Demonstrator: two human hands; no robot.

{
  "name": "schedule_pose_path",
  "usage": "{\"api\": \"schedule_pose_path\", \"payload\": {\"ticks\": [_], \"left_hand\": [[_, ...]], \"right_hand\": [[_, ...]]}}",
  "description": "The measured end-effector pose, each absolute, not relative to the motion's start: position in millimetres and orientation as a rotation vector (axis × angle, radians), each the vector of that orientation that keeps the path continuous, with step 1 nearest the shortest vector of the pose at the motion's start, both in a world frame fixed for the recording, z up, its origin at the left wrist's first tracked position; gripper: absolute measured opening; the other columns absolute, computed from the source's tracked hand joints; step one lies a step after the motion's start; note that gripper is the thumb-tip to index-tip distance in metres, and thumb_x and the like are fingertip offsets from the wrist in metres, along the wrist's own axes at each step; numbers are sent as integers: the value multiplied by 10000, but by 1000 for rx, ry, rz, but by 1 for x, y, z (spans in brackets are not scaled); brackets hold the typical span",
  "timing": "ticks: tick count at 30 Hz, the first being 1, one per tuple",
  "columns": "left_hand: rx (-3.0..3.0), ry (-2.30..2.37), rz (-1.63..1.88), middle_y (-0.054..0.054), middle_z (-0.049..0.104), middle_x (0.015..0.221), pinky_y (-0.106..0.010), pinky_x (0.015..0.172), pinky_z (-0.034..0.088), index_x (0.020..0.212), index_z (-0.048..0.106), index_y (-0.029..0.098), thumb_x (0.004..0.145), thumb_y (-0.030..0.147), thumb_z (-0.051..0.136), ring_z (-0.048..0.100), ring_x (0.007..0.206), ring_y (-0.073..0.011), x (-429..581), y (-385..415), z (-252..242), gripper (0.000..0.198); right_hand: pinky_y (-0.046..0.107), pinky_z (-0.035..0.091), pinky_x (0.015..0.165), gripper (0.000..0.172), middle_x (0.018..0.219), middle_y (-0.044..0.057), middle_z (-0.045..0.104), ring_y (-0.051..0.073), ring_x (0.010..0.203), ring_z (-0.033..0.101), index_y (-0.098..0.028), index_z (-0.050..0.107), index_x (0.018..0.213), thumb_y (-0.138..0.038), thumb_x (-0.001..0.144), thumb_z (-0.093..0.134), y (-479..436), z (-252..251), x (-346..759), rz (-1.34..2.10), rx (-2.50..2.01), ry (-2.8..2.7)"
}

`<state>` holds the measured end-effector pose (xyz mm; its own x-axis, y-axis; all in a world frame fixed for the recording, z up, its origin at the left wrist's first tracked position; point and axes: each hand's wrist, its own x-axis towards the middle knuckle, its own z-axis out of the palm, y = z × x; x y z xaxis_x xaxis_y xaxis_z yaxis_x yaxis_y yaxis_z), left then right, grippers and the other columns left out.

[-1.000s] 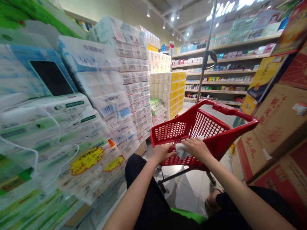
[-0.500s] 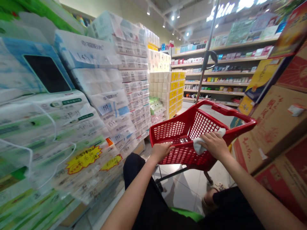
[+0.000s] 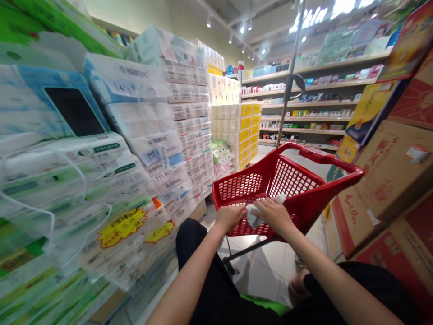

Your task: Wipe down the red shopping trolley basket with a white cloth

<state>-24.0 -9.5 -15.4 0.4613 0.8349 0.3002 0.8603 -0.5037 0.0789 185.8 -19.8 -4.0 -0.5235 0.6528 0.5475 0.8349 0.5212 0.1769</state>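
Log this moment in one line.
left hand: grips near rim of red basket | right hand: presses white cloth on same rim | surroundings: stacked tissue packs left, cardboard boxes right

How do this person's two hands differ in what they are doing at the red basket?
The left hand curls bare over the near rim of the red basket; the right hand holds a white cloth against it. The left hand sits toward the rim's left end, the right hand nearer its middle. Both touch the same rim.
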Motion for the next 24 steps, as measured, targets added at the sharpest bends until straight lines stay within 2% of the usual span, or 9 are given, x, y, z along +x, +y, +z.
{"api": "schedule_pose_path", "payload": {"ticks": [4, 9, 13, 16, 20, 24], "left_hand": [[-2646, -1511, -449, -24, 701, 899, -239, 631, 384, 1022, 583, 273, 982, 535, 280, 656, 772, -183, -28, -8, -15, 402], [-2653, -1512, -414, -13, 703, 903, -229, 615, 370, 1012, 576, 280, 983, 548, 253, 657, 769, -180, -31, -4, -15, 420], [-2641, -1520, -409, -8, 705, 888, -231, 594, 357, 999, 577, 284, 981, 562, 232, 658, 762, -185, -30, -3, -14, 444], [-2642, -1528, -423, -10, 704, 891, -234, 600, 361, 994, 584, 285, 981, 562, 227, 657, 764, -185, -29, -4, -14, 451], [-2630, -1560, -449, -13, 704, 878, -236, 612, 366, 998, 592, 287, 982, 560, 226, 656, 760, -184, -27, -6, -13, 456], [-2612, -1572, -476, -16, 704, 859, -244, 618, 368, 993, 592, 282, 982, 560, 217, 658, 754, -190, -22, -10, -11, 467]], "right_hand": [[324, 311, 781, 274, 913, 48, 644, 192, 846, 547, -249, 614, 1073, -429, 958, 442, -15, 6, 222, -616, -1191, -2420], [346, 328, 844, 285, 922, 54, 650, 204, 878, 546, -254, 635, 1079, -423, 953, 444, -9, 25, 294, -744, -1270, -2395], [394, 285, 1007, 352, 1108, 66, 626, 235, 1095, 497, -254, 569, 1237, -417, 955, 435, -13, 36, 343, -879, -1331, -2287], [420, 239, 1074, 388, 1230, 68, 578, 243, 1223, 425, -263, 516, 1315, -396, 964, 416, -18, 34, 357, -903, -1372, -2155], [450, 218, 1096, 379, 1227, 77, 573, 255, 1252, 394, -251, 533, 1296, -389, 961, 420, -22, 24, 345, -879, -1457, -2029], [467, 226, 1079, 328, 1155, 74, 597, 269, 1191, 413, -247, 581, 1215, -377, 955, 427, -24, 11, 301, -830, -1501, -1991]]}}
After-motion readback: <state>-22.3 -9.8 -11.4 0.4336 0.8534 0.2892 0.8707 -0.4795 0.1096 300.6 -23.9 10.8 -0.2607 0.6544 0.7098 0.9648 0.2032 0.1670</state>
